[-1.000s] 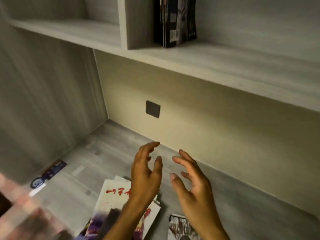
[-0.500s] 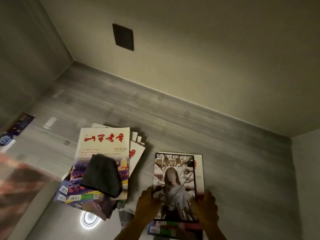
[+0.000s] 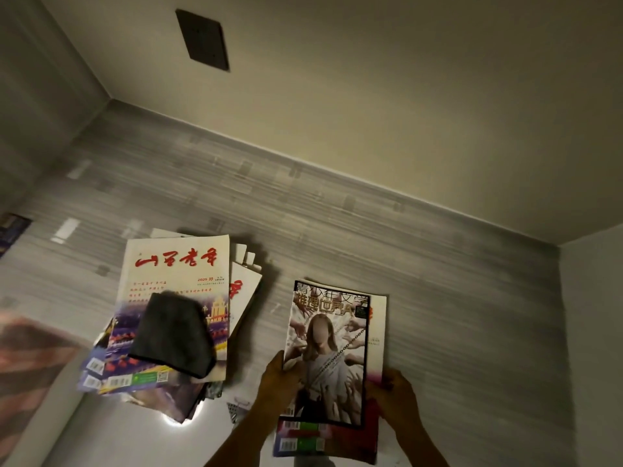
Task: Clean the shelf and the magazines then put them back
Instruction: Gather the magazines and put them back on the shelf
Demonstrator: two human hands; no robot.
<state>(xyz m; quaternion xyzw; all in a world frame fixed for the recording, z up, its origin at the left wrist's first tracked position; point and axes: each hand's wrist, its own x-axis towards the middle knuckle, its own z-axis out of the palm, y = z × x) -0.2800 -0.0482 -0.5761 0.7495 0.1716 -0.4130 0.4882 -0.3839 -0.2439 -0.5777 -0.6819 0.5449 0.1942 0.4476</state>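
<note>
Both forearms reached up from the bottom edge of the view at about 6 o'clock, converging on a small stack of magazines (image 3: 332,358) lying flat on the grey desk (image 3: 438,281). The left hand (image 3: 278,382) gripped the stack's left edge, thumb curled over the top cover and the other fingers hidden underneath. The right hand (image 3: 394,396) gripped the right edge, its fingers curled around the side of the pile. Both wrists were held low, knuckles turned outward.

At about 9 o'clock from the hands sat a bigger, loosely fanned pile of magazines (image 3: 175,298), well apart from the held stack. A dark folded cloth (image 3: 173,335) rested on top of that pile. A dark wall plate (image 3: 204,38) sat on the wall at 11 o'clock.
</note>
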